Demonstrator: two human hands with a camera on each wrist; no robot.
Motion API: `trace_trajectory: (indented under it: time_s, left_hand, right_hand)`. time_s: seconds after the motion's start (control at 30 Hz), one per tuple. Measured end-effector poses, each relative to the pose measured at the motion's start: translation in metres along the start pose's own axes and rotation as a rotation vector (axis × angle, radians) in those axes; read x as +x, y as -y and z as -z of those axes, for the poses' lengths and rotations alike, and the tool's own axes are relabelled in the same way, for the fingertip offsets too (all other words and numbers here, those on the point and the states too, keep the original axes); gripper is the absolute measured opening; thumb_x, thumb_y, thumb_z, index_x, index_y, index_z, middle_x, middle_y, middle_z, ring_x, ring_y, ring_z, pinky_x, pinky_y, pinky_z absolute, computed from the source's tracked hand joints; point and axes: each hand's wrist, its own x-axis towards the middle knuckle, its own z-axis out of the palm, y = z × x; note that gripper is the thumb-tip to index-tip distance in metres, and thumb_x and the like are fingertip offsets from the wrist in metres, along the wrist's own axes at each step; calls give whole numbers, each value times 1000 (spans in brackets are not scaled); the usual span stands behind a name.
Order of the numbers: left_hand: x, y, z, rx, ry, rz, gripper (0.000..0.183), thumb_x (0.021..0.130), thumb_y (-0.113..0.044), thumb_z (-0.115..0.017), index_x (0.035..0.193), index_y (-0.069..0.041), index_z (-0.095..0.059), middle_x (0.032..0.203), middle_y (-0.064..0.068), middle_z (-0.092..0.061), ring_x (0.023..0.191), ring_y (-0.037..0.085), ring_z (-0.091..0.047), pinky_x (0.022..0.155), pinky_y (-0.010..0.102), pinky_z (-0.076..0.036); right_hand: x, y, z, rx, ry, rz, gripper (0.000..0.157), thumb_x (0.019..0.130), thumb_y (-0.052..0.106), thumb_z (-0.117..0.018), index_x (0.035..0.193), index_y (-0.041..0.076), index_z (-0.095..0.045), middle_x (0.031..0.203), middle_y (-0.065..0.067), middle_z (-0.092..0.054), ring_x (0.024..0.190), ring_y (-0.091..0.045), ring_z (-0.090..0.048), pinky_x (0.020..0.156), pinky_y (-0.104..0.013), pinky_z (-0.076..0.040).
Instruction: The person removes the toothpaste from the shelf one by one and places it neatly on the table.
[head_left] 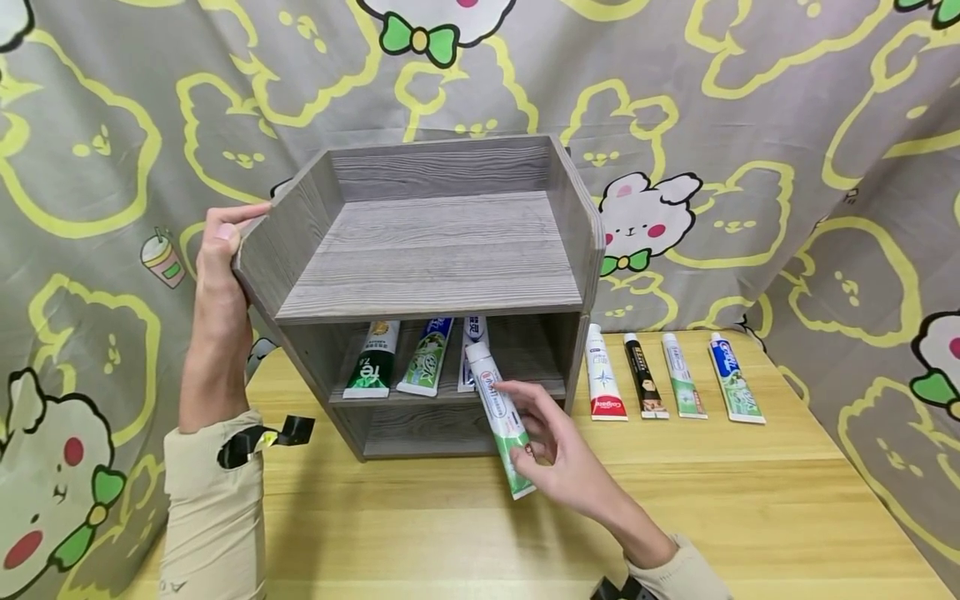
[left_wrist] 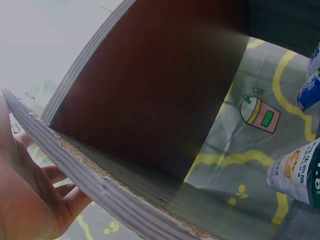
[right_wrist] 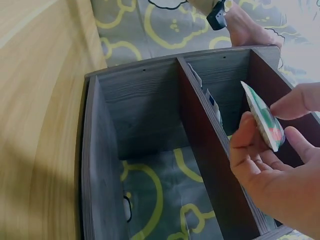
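A small grey wood-grain shelf stands on the table, with an upper tray and two lower compartments. My left hand grips the edge of its left side panel; in the left wrist view the fingers lie along the panel's outer face. In front of the middle compartment my right hand pinches a white and green toothpaste tube, tilted with its cap end toward the shelf. Inside that compartment lie a dark green and white tube, a green and blue tube and a white and blue tube, partly hidden.
Right of the shelf, a row lies on the wooden table: a red and white Colgate tube, a black tube, a white and green tube and a blue and green tube. A patterned curtain hangs behind.
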Motion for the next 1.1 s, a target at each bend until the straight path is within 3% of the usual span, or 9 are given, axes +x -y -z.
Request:
trace_trajectory:
  time_s: [0.23,0.47,0.7,1.1]
  left_hand:
    - [-2,0,0,1,-22,-4,42,99,-25,-39,126,-5,-63,99,12,-64,80,22,-55,72,30,-39]
    - [-2,0,-1,5,-27,-23,42,98,-24,-39,125,-5,-65,98,15,-61,79,23,-54,72,31,-38]
    - [-2,1,-2,-2,-23,-25,41,98,-23,-39,125,-6,-65,97,15,-60,79,23,-54,73,30,-39]
    - [0,-1,-2,26,-29,11,42,98,-26,-39,126,-5,-64,106,13,-61,83,23,-53,76,31,-38]
  right_hand:
    - [-4,-1,1,26,41,-31,75,85,-18,-61,151,16,-45,139,-19,-46,115,-32,-63,79,-42,-60]
    - [-9,0,3,2,55,-40,69,91,-14,-57,151,18,-46,137,-19,-47,109,-30,-66,76,-43,-60]
    - [-19,1,7,-47,52,-60,72,87,-16,-63,149,18,-48,135,-19,-49,96,-24,-69,71,-42,-61]
    - [-39,-5,21,-72,63,-97,70,89,-11,-69,149,16,-47,139,-21,-46,96,-26,-70,75,-42,-61]
